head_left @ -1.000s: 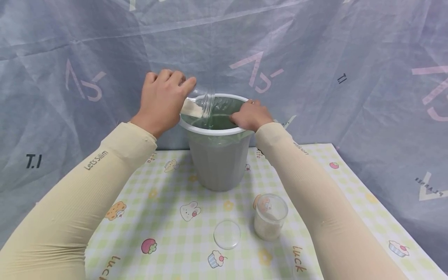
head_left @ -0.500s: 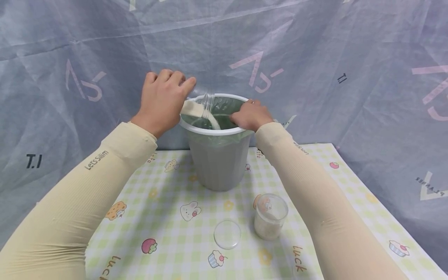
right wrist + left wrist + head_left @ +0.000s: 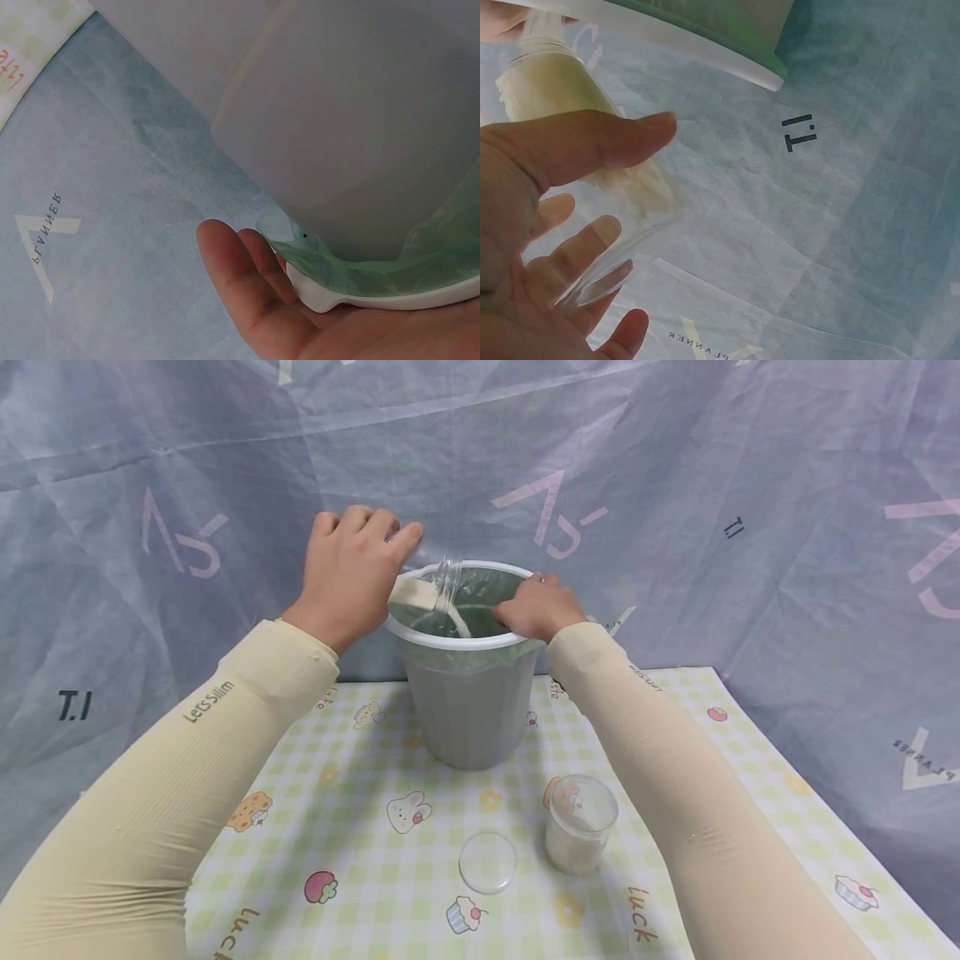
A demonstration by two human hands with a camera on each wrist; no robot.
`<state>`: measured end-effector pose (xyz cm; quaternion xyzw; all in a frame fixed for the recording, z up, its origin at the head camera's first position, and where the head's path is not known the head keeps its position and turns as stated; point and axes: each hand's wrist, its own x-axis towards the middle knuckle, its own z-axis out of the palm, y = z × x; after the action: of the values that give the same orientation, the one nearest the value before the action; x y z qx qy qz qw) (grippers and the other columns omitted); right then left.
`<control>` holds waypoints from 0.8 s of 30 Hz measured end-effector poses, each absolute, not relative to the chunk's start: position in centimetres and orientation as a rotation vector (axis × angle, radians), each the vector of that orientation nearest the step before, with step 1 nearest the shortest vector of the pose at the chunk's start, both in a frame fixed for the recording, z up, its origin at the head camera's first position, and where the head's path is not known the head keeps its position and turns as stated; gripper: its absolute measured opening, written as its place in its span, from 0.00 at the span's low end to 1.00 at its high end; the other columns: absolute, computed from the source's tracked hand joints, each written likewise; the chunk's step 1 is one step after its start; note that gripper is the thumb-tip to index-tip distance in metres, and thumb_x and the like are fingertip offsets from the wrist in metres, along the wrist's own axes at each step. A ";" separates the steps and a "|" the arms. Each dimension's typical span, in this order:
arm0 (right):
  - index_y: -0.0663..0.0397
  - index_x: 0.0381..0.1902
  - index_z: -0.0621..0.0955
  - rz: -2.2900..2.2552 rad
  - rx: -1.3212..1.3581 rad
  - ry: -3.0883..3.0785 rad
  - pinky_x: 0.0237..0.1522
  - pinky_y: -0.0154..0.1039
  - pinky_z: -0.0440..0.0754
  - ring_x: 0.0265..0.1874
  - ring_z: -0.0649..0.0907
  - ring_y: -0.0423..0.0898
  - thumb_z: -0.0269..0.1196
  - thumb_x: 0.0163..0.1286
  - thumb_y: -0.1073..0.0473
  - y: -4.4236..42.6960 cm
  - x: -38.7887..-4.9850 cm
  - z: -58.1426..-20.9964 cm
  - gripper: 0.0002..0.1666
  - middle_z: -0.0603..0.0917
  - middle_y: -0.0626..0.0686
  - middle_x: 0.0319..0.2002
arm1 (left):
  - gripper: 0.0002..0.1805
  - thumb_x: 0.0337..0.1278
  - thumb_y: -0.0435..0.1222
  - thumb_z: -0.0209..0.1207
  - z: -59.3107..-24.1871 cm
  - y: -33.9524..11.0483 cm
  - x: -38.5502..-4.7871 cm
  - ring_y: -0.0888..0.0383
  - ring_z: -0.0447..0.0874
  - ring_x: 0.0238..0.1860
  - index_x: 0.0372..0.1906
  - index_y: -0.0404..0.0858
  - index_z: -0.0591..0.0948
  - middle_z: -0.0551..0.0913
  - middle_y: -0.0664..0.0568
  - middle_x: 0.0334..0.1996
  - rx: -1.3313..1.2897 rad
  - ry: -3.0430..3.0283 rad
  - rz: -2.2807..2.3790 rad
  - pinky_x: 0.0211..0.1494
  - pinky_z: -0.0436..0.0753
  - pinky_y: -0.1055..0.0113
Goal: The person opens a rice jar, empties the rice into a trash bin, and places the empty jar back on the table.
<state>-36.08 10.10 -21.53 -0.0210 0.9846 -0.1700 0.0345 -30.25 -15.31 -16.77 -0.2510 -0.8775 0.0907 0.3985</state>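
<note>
My left hand [image 3: 352, 572] grips a clear jar [image 3: 450, 578] on its side, mouth pointing right over the bin. Cream-coloured fine grains [image 3: 414, 594] lie inside it, and a thin stream [image 3: 459, 622] of them falls from the mouth into the bin. In the left wrist view the thumb [image 3: 607, 142] crosses the jar's near side while the other fingers support it from beyond. My right hand [image 3: 542, 607] holds the white rim of the grey trash bin [image 3: 472, 710], thumb inside and fingers outside. A green bag [image 3: 352, 274] lines the bin and folds over its rim.
A second clear jar [image 3: 579, 831], with pale contents low inside, stands on the checked tablecloth [image 3: 360, 835] near my right forearm. To its left lies a round clear lid [image 3: 487, 863]. A grey-blue cloth backdrop [image 3: 675, 468] hangs close behind the bin.
One second ago no grains were leaving the jar; half a second ago a stream had started, and it looks slightly thinner now. Both hands have stayed almost still.
</note>
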 end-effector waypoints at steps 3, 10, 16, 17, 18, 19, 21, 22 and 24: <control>0.65 0.83 0.43 -0.524 -0.055 3.026 0.77 0.62 0.59 0.80 0.51 0.70 0.48 0.72 0.32 10.2 -36.0 -21.5 0.58 0.42 0.65 0.83 | 0.34 0.47 0.21 0.62 -16.7 -15.2 -30.3 0.39 0.76 0.58 0.63 0.46 0.77 0.81 0.43 0.56 -0.635 -2.218 0.229 0.53 0.72 0.44; 0.64 0.83 0.42 -0.532 -0.042 3.021 0.76 0.63 0.60 0.80 0.52 0.70 0.48 0.72 0.32 10.2 -36.0 -21.5 0.59 0.43 0.66 0.83 | 0.33 0.49 0.21 0.61 -16.6 -15.2 -30.3 0.40 0.75 0.58 0.63 0.46 0.77 0.81 0.43 0.56 -0.634 -2.208 0.245 0.52 0.71 0.45; 0.64 0.83 0.42 -0.538 -0.040 3.015 0.76 0.63 0.61 0.80 0.52 0.70 0.48 0.72 0.32 10.1 -36.0 -21.6 0.59 0.43 0.65 0.83 | 0.31 0.52 0.21 0.59 -16.6 -15.2 -30.3 0.40 0.75 0.59 0.62 0.46 0.77 0.81 0.43 0.56 -0.625 -2.199 0.260 0.51 0.70 0.46; 0.64 0.83 0.42 -0.543 -0.043 3.015 0.76 0.63 0.60 0.80 0.52 0.70 0.48 0.72 0.32 10.1 -36.0 -21.6 0.59 0.43 0.65 0.83 | 0.31 0.53 0.21 0.59 -16.6 -15.3 -30.3 0.40 0.75 0.59 0.62 0.46 0.77 0.81 0.43 0.56 -0.625 -2.194 0.260 0.51 0.70 0.46; 0.64 0.83 0.43 -0.547 -0.046 3.016 0.76 0.63 0.60 0.80 0.52 0.70 0.48 0.72 0.32 10.1 -36.0 -21.6 0.59 0.43 0.65 0.83 | 0.30 0.54 0.21 0.58 -16.6 -15.3 -30.3 0.40 0.75 0.59 0.62 0.46 0.77 0.81 0.43 0.56 -0.624 -2.189 0.262 0.51 0.70 0.46; 0.64 0.83 0.43 -0.547 -0.049 3.018 0.76 0.63 0.60 0.80 0.52 0.70 0.48 0.72 0.32 10.1 -36.1 -21.6 0.58 0.43 0.65 0.83 | 0.30 0.55 0.21 0.57 -16.6 -15.3 -30.3 0.40 0.75 0.59 0.62 0.46 0.77 0.81 0.43 0.56 -0.625 -2.183 0.263 0.51 0.70 0.46; 0.64 0.83 0.44 -0.547 -0.054 3.022 0.77 0.63 0.60 0.80 0.52 0.70 0.48 0.71 0.33 10.0 -36.1 -21.6 0.58 0.43 0.65 0.83 | 0.29 0.57 0.21 0.56 -16.5 -15.4 -30.3 0.41 0.75 0.58 0.62 0.46 0.78 0.81 0.44 0.55 -0.627 -2.172 0.264 0.51 0.71 0.46; 0.64 0.83 0.44 -0.548 -0.057 3.021 0.77 0.63 0.60 0.80 0.52 0.70 0.48 0.71 0.33 9.9 -36.1 -21.6 0.58 0.43 0.65 0.83 | 0.28 0.58 0.21 0.55 -16.5 -15.4 -30.3 0.41 0.75 0.58 0.62 0.46 0.78 0.81 0.44 0.55 -0.629 -2.168 0.263 0.51 0.70 0.46; 0.64 0.83 0.44 -0.545 -0.062 3.021 0.77 0.62 0.60 0.80 0.53 0.69 0.48 0.72 0.33 9.9 -36.1 -21.6 0.58 0.43 0.65 0.83 | 0.28 0.59 0.21 0.55 -16.5 -15.4 -30.3 0.41 0.75 0.58 0.61 0.46 0.78 0.81 0.44 0.55 -0.628 -2.162 0.263 0.51 0.70 0.46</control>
<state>-36.07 9.87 -21.59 -0.0201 0.9833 -0.1775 0.0354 -30.31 -15.44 -16.48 -0.2510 -0.8640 0.1050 0.4236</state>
